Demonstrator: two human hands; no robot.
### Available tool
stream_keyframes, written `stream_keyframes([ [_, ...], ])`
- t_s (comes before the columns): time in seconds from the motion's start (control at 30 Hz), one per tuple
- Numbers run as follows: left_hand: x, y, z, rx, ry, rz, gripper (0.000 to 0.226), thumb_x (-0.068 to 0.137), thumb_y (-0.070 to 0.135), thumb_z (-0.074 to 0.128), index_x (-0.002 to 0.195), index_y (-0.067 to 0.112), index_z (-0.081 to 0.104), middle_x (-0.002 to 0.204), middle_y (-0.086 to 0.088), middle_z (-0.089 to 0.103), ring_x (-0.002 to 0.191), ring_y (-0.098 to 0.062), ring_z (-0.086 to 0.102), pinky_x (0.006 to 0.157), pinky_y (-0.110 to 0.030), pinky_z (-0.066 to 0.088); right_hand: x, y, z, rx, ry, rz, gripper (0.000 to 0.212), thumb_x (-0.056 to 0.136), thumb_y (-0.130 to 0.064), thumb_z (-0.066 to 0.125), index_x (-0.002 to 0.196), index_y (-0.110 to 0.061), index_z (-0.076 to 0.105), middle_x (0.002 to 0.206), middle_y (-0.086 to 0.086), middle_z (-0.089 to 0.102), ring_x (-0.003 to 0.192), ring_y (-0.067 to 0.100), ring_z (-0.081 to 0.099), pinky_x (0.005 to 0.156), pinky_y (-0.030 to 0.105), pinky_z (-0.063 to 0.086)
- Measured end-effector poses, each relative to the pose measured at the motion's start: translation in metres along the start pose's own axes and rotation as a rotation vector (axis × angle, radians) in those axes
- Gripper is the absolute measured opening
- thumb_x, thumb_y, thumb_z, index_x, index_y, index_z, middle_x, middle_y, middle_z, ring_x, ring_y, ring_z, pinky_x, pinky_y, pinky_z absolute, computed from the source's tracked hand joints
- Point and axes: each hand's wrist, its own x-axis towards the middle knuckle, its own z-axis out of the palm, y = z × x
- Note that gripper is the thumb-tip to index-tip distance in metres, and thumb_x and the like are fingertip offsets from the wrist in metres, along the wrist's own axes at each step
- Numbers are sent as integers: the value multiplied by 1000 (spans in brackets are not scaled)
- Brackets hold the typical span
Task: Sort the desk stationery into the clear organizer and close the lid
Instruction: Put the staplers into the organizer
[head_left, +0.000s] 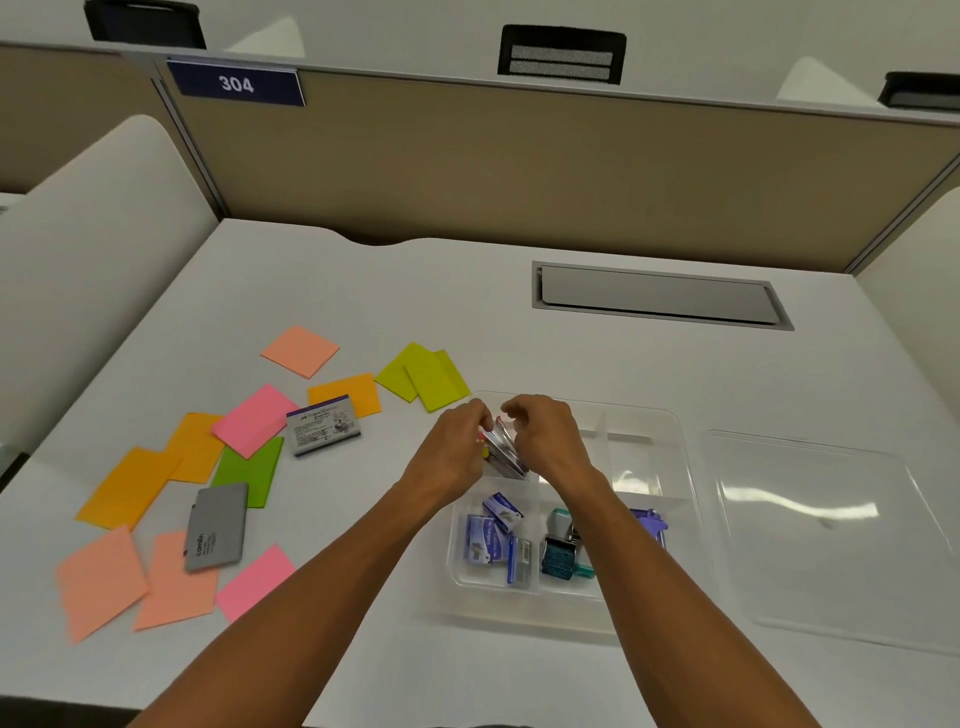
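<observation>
Our left hand (457, 447) and right hand (545, 434) pinch a small clear packet (503, 451) over the clear organizer (680, 467); staple boxes (491, 535) fill its near-left compartment.

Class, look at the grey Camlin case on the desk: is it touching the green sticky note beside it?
Touching. The head view shows the grey Camlin case with its upper right corner lying over the lower edge of the green sticky note, no desk showing between them.
</observation>
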Motion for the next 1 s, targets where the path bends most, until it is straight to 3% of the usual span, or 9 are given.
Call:
stream_keyframes([
  [0.17,-15,-16,-7,-19,53,18,31,90,19,60,119,20,50,125,-1,53,116,-17,46,95,-27,38,-2,-10,8,131,-8,-7,28,93,-13,58,119,-16,67,120,3,67,101,15,63,89,28,49],
  [0.4,-40,-47,-16,-1,102,-59,35,90,28,61,123,25,49,130,3,51,122,-15,45,102,-28,36,-7,-43,26,212,-25,-129,27,93,-27,61,120,-25,64,121,-2,63,100,9,60,89,29,51],
  [0.67,-89,-92,-38,-28,216,-142,33,88,28,63,119,26,52,128,4,52,122,-15,44,99,-26,33,-15,-86,53,198,-150,-242,33,93,-26,62,126,-23,60,129,-2,57,106,12,59,87,24,46],
  [1.0,-152,-145,-70,45,412,-300,34,86,22,66,117,23,53,125,1,53,118,-20,45,94,-33,40,-46,-128,118,31,-379,-360,48,90,-32,66,135,-27,51,137,-3,50,118,15,54,100,31,45],
])
